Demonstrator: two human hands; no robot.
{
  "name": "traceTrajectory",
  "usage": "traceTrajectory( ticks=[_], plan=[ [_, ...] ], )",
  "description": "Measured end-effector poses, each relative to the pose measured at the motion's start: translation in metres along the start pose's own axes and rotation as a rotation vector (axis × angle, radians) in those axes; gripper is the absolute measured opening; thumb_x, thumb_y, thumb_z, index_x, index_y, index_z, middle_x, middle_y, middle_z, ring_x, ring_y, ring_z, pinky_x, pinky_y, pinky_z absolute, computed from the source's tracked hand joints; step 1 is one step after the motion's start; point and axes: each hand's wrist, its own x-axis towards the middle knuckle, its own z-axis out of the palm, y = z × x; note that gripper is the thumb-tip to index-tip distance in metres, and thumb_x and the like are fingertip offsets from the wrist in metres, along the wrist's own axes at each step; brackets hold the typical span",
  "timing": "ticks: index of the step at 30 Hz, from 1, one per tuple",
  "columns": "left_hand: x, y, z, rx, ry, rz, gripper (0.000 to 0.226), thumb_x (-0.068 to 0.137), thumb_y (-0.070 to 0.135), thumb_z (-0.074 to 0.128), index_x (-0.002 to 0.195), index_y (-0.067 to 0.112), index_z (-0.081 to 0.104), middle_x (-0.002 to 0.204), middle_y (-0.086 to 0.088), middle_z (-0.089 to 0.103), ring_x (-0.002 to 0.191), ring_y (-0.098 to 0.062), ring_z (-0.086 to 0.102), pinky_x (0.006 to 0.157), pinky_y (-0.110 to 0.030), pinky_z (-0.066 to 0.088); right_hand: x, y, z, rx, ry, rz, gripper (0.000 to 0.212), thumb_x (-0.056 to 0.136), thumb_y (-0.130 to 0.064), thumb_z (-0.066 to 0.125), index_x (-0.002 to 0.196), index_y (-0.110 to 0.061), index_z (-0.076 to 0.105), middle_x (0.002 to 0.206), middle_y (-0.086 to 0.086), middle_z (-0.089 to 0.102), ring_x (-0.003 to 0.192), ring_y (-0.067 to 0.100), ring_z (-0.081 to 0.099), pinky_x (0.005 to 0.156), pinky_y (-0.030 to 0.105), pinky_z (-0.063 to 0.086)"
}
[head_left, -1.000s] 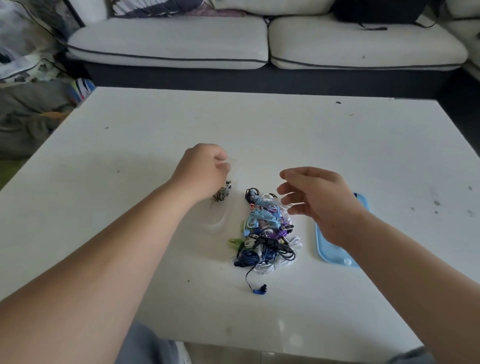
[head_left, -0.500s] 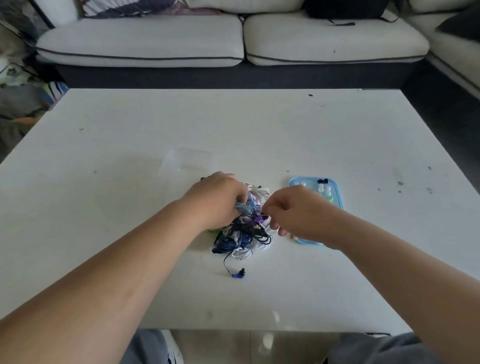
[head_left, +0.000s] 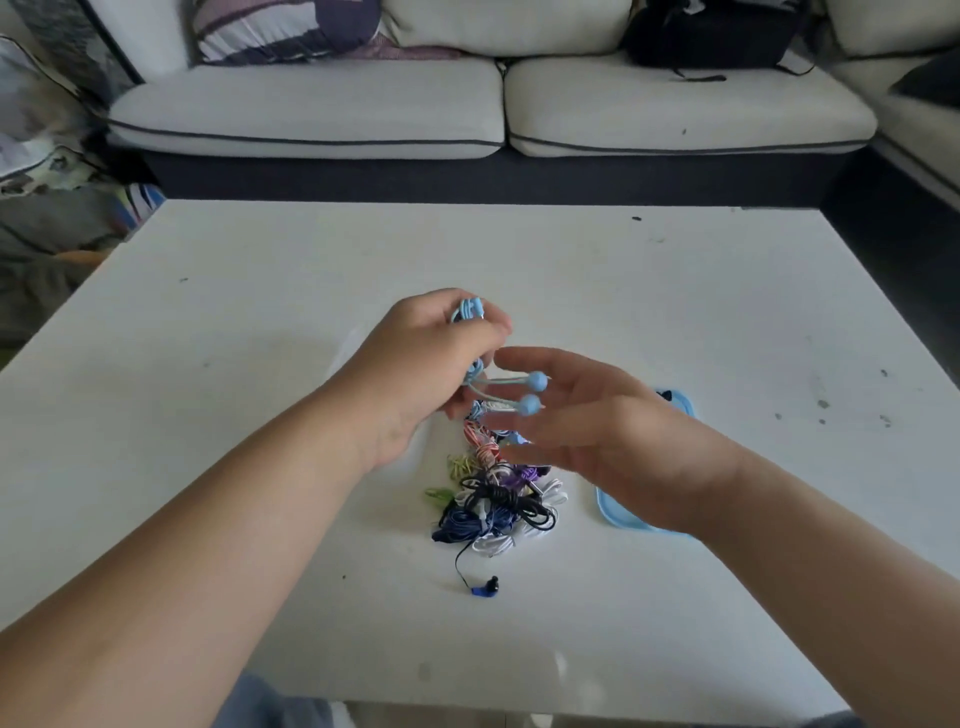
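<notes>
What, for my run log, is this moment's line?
left hand: grips blue earphones | right hand: open beside them | cable pile: on table

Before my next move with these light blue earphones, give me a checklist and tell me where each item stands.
1. Grip: the left hand holds the coiled light blue earphones above the table: ok.
2. Both earbuds stick out free, toward the right hand: ok.
3. Cord clear of the earphone pile: cannot tell, the hands hide it.
4. Right hand open, holding nothing: ok.
5. Room in the blue tray: cannot tell, the right arm covers most of it.
</notes>
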Motion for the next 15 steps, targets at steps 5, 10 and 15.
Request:
traceTrajectory(
  ticks=[5,10,15],
  plan=[
    [0.0,-0.007,0.014,-0.014,0.076,0.064,0.011,0.101,0.011,0.057,0.099,0.015,0.066,0.076,0.0,0.07,0.06,-0.013,0.064,0.047,-0.025,0.045,-0.005,-0.004,-0.002,0.26,-0.128,0.045,0.046,0.091,0.011,0.051,0.134,-0.001,0.059,0.127,0.021,0.068,0.12,0.039,0.066,0.106,0.045,0.052],
    [-0.001,-0.008,0.016,-0.165,0.137,0.056,0.004,0.096,0.009,0.068,0.097,0.01,0.065,0.082,-0.007,0.07,0.073,-0.019,0.075,0.069,-0.037,0.063,-0.004,-0.003,-0.01,0.292,0.003,0.023,0.039,0.093,0.006,0.057,0.132,0.004,0.059,0.127,0.024,0.069,0.113,0.034,0.07,0.095,0.035,0.059],
    [-0.008,-0.003,0.018,-0.465,-0.022,-0.041,0.023,0.084,-0.003,0.077,0.085,0.008,0.057,0.084,-0.017,0.066,0.078,-0.027,0.073,0.071,-0.031,0.063,-0.006,0.001,-0.016,0.071,0.185,-0.008,0.029,0.092,-0.009,0.068,0.121,-0.006,0.07,0.104,0.014,0.073,0.079,0.023,0.071,0.061,0.029,0.058]
  ],
)
